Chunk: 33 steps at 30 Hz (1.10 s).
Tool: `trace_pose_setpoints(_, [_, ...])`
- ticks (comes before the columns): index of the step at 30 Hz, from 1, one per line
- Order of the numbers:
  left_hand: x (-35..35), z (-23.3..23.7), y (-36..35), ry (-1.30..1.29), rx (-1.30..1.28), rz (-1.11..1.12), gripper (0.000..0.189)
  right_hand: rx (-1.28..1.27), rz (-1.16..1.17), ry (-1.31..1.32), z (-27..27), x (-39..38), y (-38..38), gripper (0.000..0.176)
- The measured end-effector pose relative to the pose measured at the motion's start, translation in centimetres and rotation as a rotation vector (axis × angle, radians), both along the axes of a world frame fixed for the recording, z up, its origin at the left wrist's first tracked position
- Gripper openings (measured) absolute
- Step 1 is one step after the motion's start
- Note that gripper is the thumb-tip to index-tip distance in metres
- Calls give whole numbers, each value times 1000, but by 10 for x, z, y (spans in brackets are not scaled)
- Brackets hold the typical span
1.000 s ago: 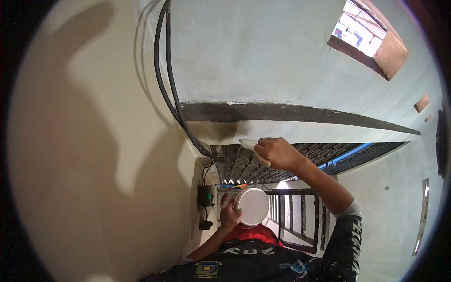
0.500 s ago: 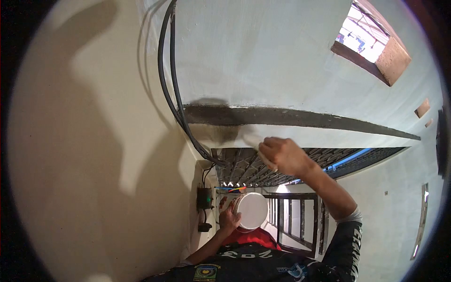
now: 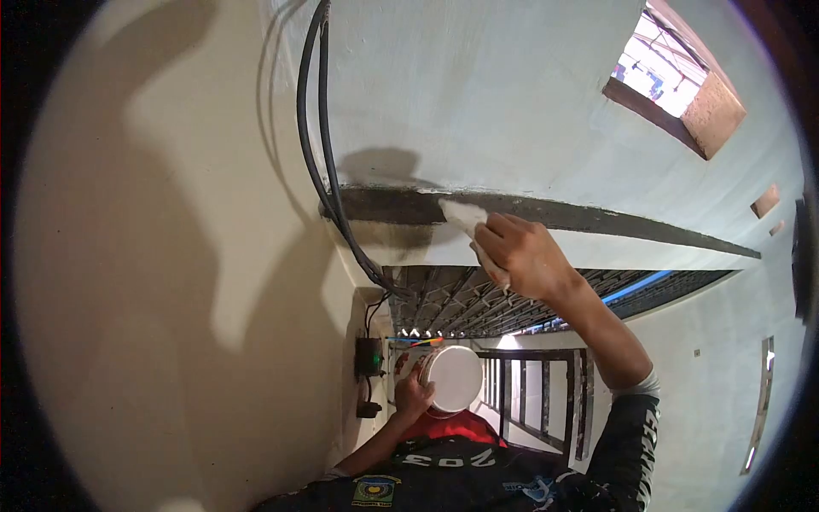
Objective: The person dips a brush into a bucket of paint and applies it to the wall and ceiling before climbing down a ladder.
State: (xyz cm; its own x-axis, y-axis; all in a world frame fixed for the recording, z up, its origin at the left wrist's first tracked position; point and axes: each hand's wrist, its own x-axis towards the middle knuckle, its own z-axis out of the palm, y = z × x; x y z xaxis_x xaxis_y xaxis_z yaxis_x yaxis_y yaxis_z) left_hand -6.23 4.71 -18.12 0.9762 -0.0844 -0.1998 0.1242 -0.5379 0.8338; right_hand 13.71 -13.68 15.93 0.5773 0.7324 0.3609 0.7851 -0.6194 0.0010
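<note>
My right hand (image 3: 522, 254) is closed around a paintbrush (image 3: 465, 215) coated in off-white paint. Its bristle tip meets the dark unpainted strip (image 3: 388, 206) that runs along the pale wall; whether it presses on the surface is hard to tell. Lower down, my left hand (image 3: 415, 395) grips the side of a paint bucket (image 3: 455, 381). White paint fills the round opening, which faces me. Part of the bucket's outer side is hidden behind my fingers.
Two black cables (image 3: 311, 128) hang in the left corner, crossing the strip's end. Below are a dark metal grille (image 3: 452, 299), a wall-mounted electrical box (image 3: 369, 357) and a ladder-like dark frame (image 3: 570, 401). An opening (image 3: 653, 64) pierces the wall at upper right.
My right hand has moved slightly up and right, bringing the brush from the pale band below up to the dark strip. My left hand and the bucket stay nearly in place.
</note>
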Motion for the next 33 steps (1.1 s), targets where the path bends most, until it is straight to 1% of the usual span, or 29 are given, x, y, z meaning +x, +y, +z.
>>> trace_pose_setpoints(1, [0, -5, -1, -2, -1, 1, 62, 7, 7, 53, 5, -5, 0, 19])
trace_pose_setpoints(2, [-1, -9, -2, -92, 35, 30, 62, 15, 13, 108, 7, -10, 0, 20])
trace_pose_setpoints(3, [-2, -12, -3, -181, 72, 57, 62, 15, 11, 109, -2, -12, 0, 20])
trace_pose_setpoints(4, [-3, -15, -3, -181, 72, 54, 62, 32, 60, 117, -20, -11, 1, 14])
trace_pose_setpoints(5, [-3, -8, -2, -81, 59, 20, 63, 50, 109, 125, -38, -9, 3, 12])
trace_pose_setpoints(6, [-1, -3, -1, 17, 46, -12, 64, 52, 109, 121, -54, -6, 6, 12])
trace_pose_setpoints(7, [-1, -7, 0, 14, 49, -11, 64, -22, 66, 188, -72, -2, 9, 14])
trace_pose_setpoints(8, [-1, -12, 0, -18, 94, -22, 65, -97, 24, 254, -85, 3, 11, 21])
trace_pose_setpoints(10, [2, -8, 0, -51, 143, -31, 66, -91, 13, 217, -82, 15, 15, 20])
trace_pose_setpoints(12, [4, -5, -1, -323, 11, 27, 55, -59, -35, 216, -68, 23, 13, 19])
trace_pose_setpoints(14, [-1, -12, -2, -288, 37, 46, 53, -50, -31, 183, -59, 19, 13, 20])
trace_pose_setpoints(16, [-5, -25, -3, -252, 58, 66, 51, 25, -46, 150, -50, 15, 11, 21])
trace_pose_setpoints(17, [-5, -29, -3, -211, 70, 55, 52, 23, -45, 154, -43, 10, 11, 21])
trace_pose_setpoints(19, [-7, -36, -1, -170, 86, 42, 52, 106, -38, 79, -26, 1, 13, 21])
trace_pose_setpoints(22, [-5, -35, -3, -194, 77, 39, 55, 65, -50, 129, -9, -6, 12, 20])
trace_pose_setpoints(24, [-4, -24, -4, -166, 69, 51, 55, 61, -27, 151, -32, -6, 15, 18])
trace_pose_setpoints(25, [-4, -26, -4, -170, 68, 48, 55, 55, 0, 171, -46, -3, 16, 17])
trace_pose_setpoints(26, [-4, -34, -4, -218, 36, 32, 56, 54, -2, 166, -58, 1, 17, 17])
trace_pose_setpoints(28, [-1, -29, -3, -270, 5, 16, 58, 56, -41, 164, -72, 8, 21, 13])
trace_pose_setpoints(30, [-4, -16, -2, -64, 59, -21, 60, 102, -49, 118, -72, 13, 20, 13])
trace_pose_setpoints(31, [-2, -6, -2, -69, 61, -20, 60, 148, -55, 74, -69, 15, 21, 13])
trace_pose_setpoints(33, [-1, 11, -1, -146, 130, -27, 61, 133, -84, 107, -56, 9, 21, 15])
